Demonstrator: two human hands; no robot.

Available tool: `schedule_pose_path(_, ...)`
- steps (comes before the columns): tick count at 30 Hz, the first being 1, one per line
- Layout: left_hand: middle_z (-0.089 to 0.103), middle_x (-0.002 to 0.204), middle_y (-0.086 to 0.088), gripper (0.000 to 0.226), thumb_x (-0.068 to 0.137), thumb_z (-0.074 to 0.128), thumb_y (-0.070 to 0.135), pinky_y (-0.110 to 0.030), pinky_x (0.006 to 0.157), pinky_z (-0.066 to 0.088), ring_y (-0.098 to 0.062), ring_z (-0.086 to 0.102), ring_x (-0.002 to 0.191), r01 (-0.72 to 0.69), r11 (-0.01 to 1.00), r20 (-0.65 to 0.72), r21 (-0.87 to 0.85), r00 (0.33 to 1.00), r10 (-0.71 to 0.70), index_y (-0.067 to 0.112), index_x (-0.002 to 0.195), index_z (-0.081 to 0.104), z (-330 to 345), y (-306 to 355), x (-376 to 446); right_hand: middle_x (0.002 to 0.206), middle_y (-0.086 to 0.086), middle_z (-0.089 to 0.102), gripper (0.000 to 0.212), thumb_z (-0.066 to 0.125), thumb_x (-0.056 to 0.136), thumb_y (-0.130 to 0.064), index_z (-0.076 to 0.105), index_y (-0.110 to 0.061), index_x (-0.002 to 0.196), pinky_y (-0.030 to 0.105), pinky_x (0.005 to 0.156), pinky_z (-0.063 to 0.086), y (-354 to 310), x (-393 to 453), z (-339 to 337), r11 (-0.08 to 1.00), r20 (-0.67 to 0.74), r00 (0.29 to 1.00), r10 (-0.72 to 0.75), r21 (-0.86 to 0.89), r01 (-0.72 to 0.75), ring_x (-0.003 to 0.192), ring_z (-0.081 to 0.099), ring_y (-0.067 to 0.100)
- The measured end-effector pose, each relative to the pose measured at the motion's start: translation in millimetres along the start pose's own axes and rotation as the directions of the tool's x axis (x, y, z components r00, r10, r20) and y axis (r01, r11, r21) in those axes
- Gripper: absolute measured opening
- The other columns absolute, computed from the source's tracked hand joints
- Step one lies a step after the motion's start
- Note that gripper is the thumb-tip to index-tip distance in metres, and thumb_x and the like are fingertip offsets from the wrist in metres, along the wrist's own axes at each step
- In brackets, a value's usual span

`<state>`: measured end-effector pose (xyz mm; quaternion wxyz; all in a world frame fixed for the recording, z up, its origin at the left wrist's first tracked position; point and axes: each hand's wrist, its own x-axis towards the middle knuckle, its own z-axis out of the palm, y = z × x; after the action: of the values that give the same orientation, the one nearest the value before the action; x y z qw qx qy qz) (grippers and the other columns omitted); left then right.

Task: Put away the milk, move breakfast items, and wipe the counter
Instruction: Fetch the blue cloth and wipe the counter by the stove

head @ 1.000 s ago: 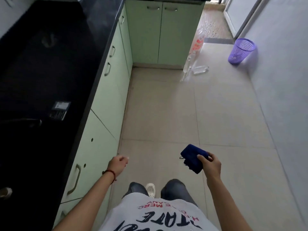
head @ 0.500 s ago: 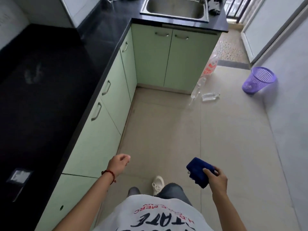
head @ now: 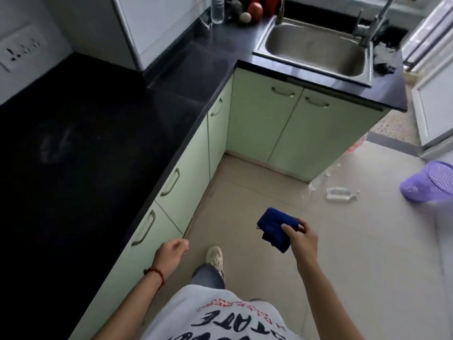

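My right hand (head: 302, 241) grips a folded dark blue cloth (head: 274, 229) in front of me, above the tiled floor. My left hand (head: 170, 255) hangs beside the green cabinet fronts with its fingers loosely curled and holds nothing; a red string sits on its wrist. The black counter (head: 98, 148) runs along my left and turns the corner toward a steel sink (head: 316, 47) at the far end. The milk and breakfast items are not identifiable in this view.
A clear bottle (head: 217, 9) and red and round items (head: 255, 9) stand at the counter's back corner. A dark rag (head: 384, 60) lies right of the sink. Empty plastic bottles (head: 340, 193) and a purple basket (head: 429, 181) are on the floor at right.
I have walked forward along the counter and my view has lifted, so the sink and back corner came into sight. Both hands keep their pose, the right still holding the cloth.
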<state>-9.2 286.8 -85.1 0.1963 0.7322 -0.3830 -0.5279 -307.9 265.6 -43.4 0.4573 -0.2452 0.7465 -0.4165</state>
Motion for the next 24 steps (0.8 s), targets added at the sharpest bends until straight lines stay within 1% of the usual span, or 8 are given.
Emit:
schedule_pose_path(3,0.064,0.076,0.002,0.012,0.085,0.057,0.018,-0.027,0.081,0.046,-0.018,0.06,0.083,-0.142,0.99,0.031,0.012,0.989,0.142,0.024,0.076,0.062,-1,65,35,0.11,0.017,0.063,0.034,0.064,0.079,-0.006,0.057,-0.007,0.112,0.023,0.06,0.051,-33,32,28,1.0,0.03,0.999,-0.027,-0.015,0.027,0.085,0.062,0.024)
schedule_pose_path(6,0.067,0.089,-0.003,0.011,0.086,0.057,0.016,-0.022,0.081,0.046,-0.017,0.063,0.089,-0.238,0.971,-0.009,-0.011,0.971,0.238,0.017,0.093,0.066,-12,120,66,0.108,0.014,0.061,0.03,0.063,0.081,-0.006,0.056,-0.009,0.11,0.011,0.047,0.049,-66,56,55,0.997,0.09,0.993,-0.072,-0.016,0.073,0.078,0.061,0.017)
schedule_pose_path(11,0.065,0.091,-0.001,0.018,0.086,0.056,0.013,-0.004,0.071,0.042,-0.012,0.059,0.086,-0.29,0.957,-0.195,0.001,0.939,0.285,0.007,0.1,0.066,-45,164,99,0.107,0.016,0.061,0.031,0.063,0.081,-0.004,0.057,-0.01,0.11,0.008,0.046,0.048,-122,94,106,0.99,0.21,0.969,-0.13,-0.034,0.14,0.075,0.06,0.014)
schedule_pose_path(12,0.065,0.091,-0.002,0.018,0.087,0.056,0.013,-0.005,0.071,0.043,-0.012,0.059,0.086,-0.282,0.959,-0.239,0.003,0.931,0.275,0.007,0.101,0.066,-52,164,104,0.108,0.016,0.062,0.031,0.063,0.081,-0.004,0.057,-0.011,0.11,0.009,0.047,0.049,-131,101,119,0.987,0.248,0.959,-0.136,-0.046,0.152,0.076,0.061,0.015)
schedule_pose_path(14,0.065,0.094,-0.003,0.019,0.087,0.055,0.011,-0.019,0.08,0.05,-0.013,0.059,0.089,-0.254,0.967,-0.334,0.004,0.911,0.241,0.007,0.102,0.066,-64,158,110,0.107,0.015,0.061,0.03,0.063,0.081,-0.003,0.057,-0.014,0.108,0.01,0.048,0.05,-150,113,147,0.984,0.336,0.931,-0.14,-0.061,0.17,0.078,0.061,0.017)
schedule_pose_path(16,0.065,0.099,-0.004,0.02,0.087,0.055,0.01,-0.031,0.088,0.05,-0.015,0.059,0.094,-0.205,0.979,-0.444,0.01,0.876,0.188,0.006,0.103,0.066,-75,148,114,0.105,0.014,0.061,0.029,0.062,0.081,-0.002,0.056,-0.016,0.106,0.012,0.049,0.051,-169,124,179,0.977,0.436,0.887,-0.153,-0.068,0.202,0.078,0.062,0.017)
schedule_pose_path(21,0.064,0.11,-0.015,0.025,0.081,0.061,0.003,-0.041,0.096,0.045,-0.03,0.057,0.106,-0.029,0.997,-0.728,0.075,0.682,0.075,0.002,0.105,0.064,-93,116,118,0.097,0.013,0.064,0.027,0.063,0.08,0.0,0.058,-0.022,0.095,0.012,0.053,0.052,-207,137,262,0.943,0.662,0.735,-0.144,-0.134,0.305,0.075,0.061,0.014)
schedule_pose_path(24,0.055,0.127,-0.017,0.036,0.082,0.061,0.009,-0.046,0.1,0.039,-0.033,0.048,0.122,0.131,0.991,-0.805,0.01,0.589,-0.069,0.003,0.118,0.058,-103,103,117,0.09,0.004,0.065,0.03,0.064,0.081,-0.002,0.059,-0.015,0.107,0.013,0.054,0.053,-225,135,308,0.929,0.781,0.616,-0.101,-0.148,0.34,0.077,0.062,0.011)
